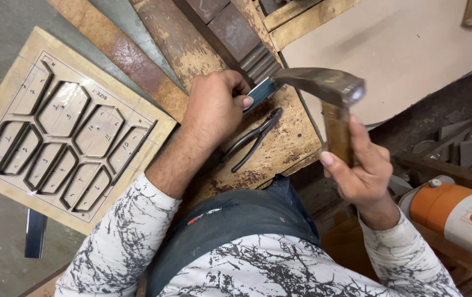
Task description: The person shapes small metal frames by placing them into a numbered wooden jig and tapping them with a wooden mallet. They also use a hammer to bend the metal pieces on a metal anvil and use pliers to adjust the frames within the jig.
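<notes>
Overhead, the right hand (363, 170) was closed around the wooden handle of a hammer (332, 102), whose steel head hung raised above the worn wooden desk (280, 148) — its face pointing to the right, its narrow end towards the left hand. The left hand (214, 107) was curled shut on a short blue-grey steel strip (261, 92), pinching it between thumb and fingers and holding it on the desk just beside the hammer's narrow end. A pair of dark pliers (252, 140) lay on the desk near that hand, handles spread. To the left, on the grey floor (0, 258), rested a pale plywood die board (65, 129) set with bent steel blades in curved cell shapes — and a loose dark steel strip (35, 234) lay at its lower edge. An orange and white jug (458, 212) stood at the right.
</notes>
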